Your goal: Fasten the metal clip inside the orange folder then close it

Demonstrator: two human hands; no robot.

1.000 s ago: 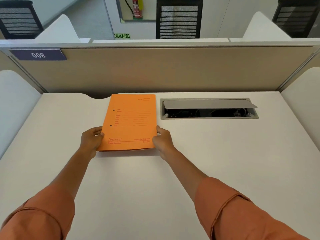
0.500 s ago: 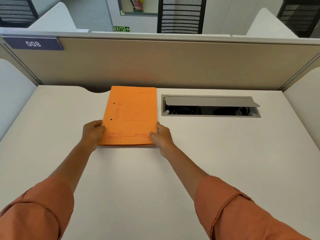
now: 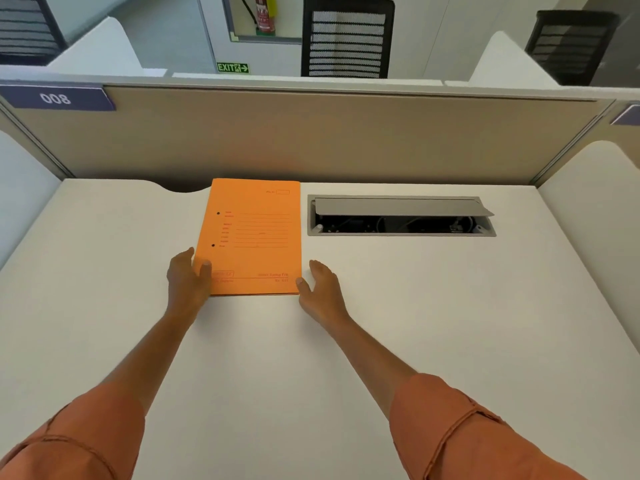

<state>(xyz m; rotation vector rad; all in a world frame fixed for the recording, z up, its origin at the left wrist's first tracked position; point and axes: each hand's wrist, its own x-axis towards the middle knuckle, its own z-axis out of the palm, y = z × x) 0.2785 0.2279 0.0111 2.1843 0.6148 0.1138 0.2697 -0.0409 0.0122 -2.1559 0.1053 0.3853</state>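
Observation:
The orange folder (image 3: 252, 237) lies closed and flat on the white desk (image 3: 311, 358), its printed cover up, with two small holes near its left edge. The metal clip is hidden inside. My left hand (image 3: 188, 282) rests at the folder's near left corner, with the thumb lying on the cover. My right hand (image 3: 320, 284) is flat on the desk just right of the near right corner, fingers spread, its thumb tip close to the folder's edge.
A grey cable hatch (image 3: 401, 216) with its lid propped open is set into the desk right of the folder. A beige partition (image 3: 329, 133) closes off the back of the desk, and white side panels stand at left and right.
The folder was laid flat on the desk. My right hand let go of its near right corner and drew slightly to the right; my left hand stays at the left corner.

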